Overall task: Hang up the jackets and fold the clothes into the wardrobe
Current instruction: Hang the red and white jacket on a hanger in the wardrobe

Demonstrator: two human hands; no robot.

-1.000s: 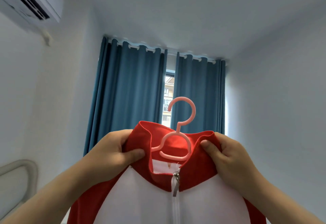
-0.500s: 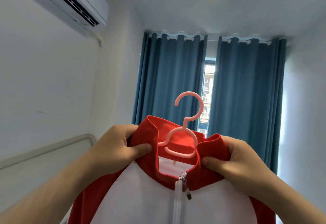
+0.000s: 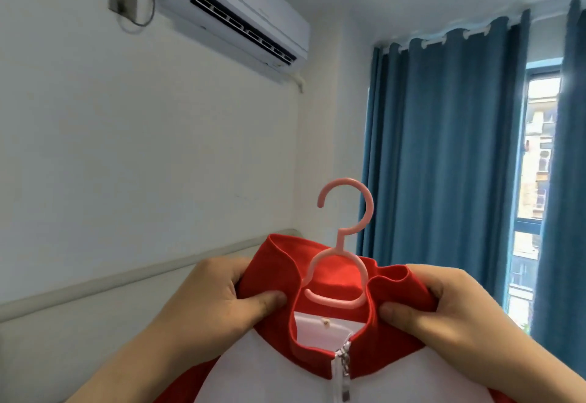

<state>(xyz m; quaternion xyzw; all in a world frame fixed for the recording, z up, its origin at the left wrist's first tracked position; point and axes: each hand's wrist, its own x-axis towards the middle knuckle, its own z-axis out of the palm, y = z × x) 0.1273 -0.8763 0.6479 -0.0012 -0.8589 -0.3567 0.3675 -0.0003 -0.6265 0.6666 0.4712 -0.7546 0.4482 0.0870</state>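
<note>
A red and white zip jacket (image 3: 285, 371) hangs on a pink plastic hanger (image 3: 345, 237), held up in front of me. The hanger's hook sticks up above the red collar. My left hand (image 3: 218, 301) pinches the left side of the collar, thumb on the front. On the other side, my right hand (image 3: 444, 307) grips the collar's right part. The zip is closed up to the collar. The wardrobe is not in view.
A white wall with an air conditioner (image 3: 241, 16) fills the left. A grey headboard rail (image 3: 126, 279) runs low along that wall. Blue curtains (image 3: 444, 165) hang at the right, with a gap showing the window (image 3: 536, 180).
My view has swung to the left, so the curtains slid right and the air conditioner and wall came into the middle. Both hands keep their hold on the collar.
</note>
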